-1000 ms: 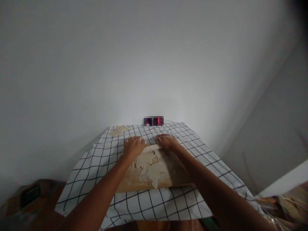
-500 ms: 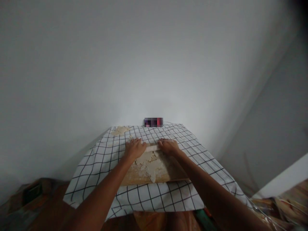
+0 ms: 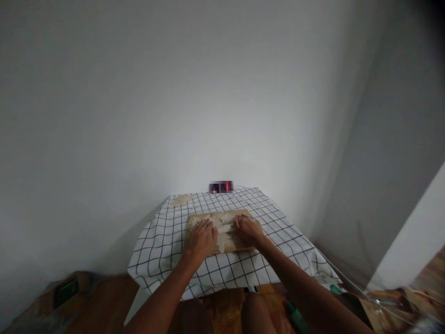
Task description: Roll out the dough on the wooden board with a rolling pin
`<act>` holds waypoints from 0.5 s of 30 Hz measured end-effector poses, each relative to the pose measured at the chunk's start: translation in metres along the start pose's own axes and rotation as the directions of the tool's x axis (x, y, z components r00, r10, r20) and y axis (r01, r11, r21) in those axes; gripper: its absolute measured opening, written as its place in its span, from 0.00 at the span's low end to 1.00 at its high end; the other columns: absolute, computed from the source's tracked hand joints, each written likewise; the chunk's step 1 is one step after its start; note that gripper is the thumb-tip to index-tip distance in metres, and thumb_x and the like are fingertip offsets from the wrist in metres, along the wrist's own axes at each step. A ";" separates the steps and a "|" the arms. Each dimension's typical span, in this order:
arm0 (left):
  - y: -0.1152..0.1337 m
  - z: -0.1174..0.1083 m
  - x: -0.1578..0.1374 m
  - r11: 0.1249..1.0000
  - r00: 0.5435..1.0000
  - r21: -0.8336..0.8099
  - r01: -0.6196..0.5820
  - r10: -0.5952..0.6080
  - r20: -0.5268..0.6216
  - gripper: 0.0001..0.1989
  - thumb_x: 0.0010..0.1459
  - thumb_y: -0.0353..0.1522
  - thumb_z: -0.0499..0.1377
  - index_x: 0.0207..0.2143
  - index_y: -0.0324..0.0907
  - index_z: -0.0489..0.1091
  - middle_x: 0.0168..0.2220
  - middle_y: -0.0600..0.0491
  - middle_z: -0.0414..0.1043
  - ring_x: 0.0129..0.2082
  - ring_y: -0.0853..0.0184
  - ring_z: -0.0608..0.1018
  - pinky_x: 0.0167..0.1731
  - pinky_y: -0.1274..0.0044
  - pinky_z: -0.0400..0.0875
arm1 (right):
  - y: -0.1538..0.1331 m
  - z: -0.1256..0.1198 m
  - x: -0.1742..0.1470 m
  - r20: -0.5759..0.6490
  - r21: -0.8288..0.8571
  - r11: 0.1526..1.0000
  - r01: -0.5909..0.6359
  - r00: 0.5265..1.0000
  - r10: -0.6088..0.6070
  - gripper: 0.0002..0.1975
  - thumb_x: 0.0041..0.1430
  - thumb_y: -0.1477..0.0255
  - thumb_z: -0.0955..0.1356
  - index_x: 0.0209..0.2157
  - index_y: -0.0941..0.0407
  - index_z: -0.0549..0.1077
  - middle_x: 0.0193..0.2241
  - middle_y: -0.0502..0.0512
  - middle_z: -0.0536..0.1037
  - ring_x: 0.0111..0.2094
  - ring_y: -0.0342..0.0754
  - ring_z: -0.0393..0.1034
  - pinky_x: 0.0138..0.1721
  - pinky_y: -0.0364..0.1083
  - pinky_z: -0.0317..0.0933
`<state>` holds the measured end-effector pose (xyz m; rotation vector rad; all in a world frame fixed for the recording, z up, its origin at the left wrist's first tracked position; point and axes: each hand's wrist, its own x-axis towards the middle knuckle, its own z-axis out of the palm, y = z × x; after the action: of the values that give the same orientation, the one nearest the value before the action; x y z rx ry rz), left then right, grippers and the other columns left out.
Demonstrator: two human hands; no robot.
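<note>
A pale rolling pin [image 3: 225,228] lies crosswise over a wooden board [image 3: 239,213]. My left hand [image 3: 203,235] is closed over its left part, palm down, and my right hand [image 3: 247,229] grips its right part. A short length of the pin shows between them. Thin, ragged dough [image 3: 221,243] sticks out on the near side of the pin, and more pale dough or flour covers the far part of the board. My hands hide both ends of the pin.
A white cloth with black grid lines [image 3: 156,250] covers the table. Pale dough or flour [image 3: 182,199] lies at its far left corner. A blurred dark and red object [image 3: 221,187] stands at the back against the wall [image 3: 222,116].
My hands and the rolling pin have moved from the board's far edge toward me, to about its middle. The far part of the board now shows. The camera view has shifted too.
</note>
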<state>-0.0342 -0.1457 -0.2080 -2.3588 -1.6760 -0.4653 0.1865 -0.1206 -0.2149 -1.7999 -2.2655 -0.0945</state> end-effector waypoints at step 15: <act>0.019 0.020 -0.021 0.999 0.999 -0.040 -0.001 0.000 -0.041 0.26 0.78 0.38 0.46 0.70 0.41 0.70 0.71 0.42 0.70 0.74 0.49 0.68 0.74 0.53 0.59 | -0.005 0.001 -0.032 -0.083 -0.020 1.000 0.017 0.996 -0.019 0.21 0.80 0.70 0.57 0.49 0.53 0.81 0.58 0.61 0.83 0.62 0.52 0.75 0.63 0.51 0.64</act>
<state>-0.0198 -0.1633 -0.2343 -2.3608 -1.6631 -0.5477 0.1884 -0.1525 -0.2224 -1.7513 -2.2308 -0.1911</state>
